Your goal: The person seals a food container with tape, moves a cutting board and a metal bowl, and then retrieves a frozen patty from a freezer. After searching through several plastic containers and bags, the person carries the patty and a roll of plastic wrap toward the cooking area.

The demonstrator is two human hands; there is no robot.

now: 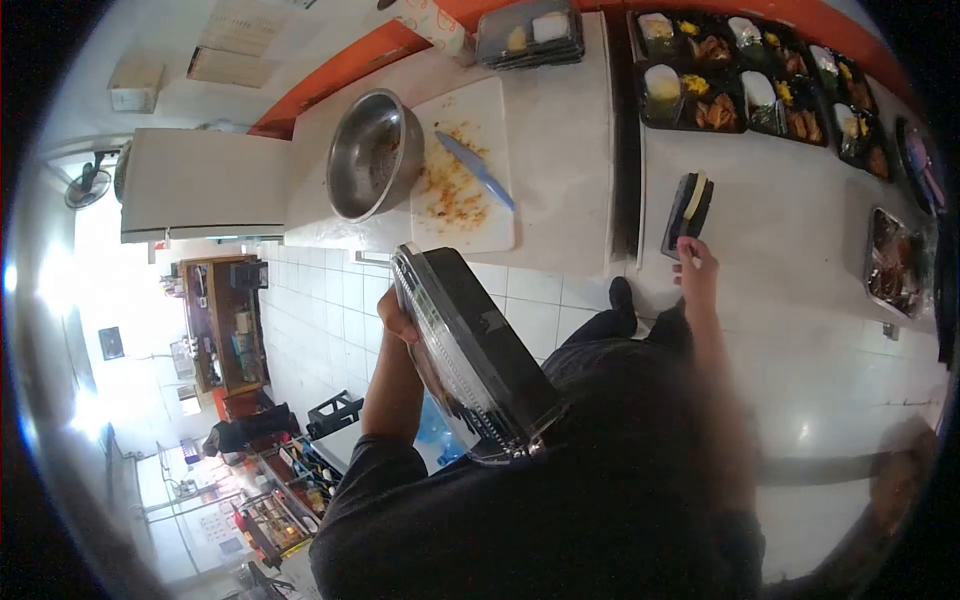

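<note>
My left hand (398, 315) grips the edge of a black plastic food container (480, 325) with a clear lid, held tilted on its side close to my body. The food inside hardly shows. My right hand (697, 265) is at the near end of a black tape dispenser (688, 212) lying on the white table. Its fingers are closed there, and a cream roll shows on top of the dispenser. Any strip of tape between the fingers is too small to make out.
Several packed meal containers (715, 95) line the table's back. A foil tray (893, 262) stands at the right. On the left counter are a steel bowl (362, 155), a stained cutting board (490, 225) with a blue knife (475, 170), and stacked containers (530, 45). Tiled floor separates me from the counter.
</note>
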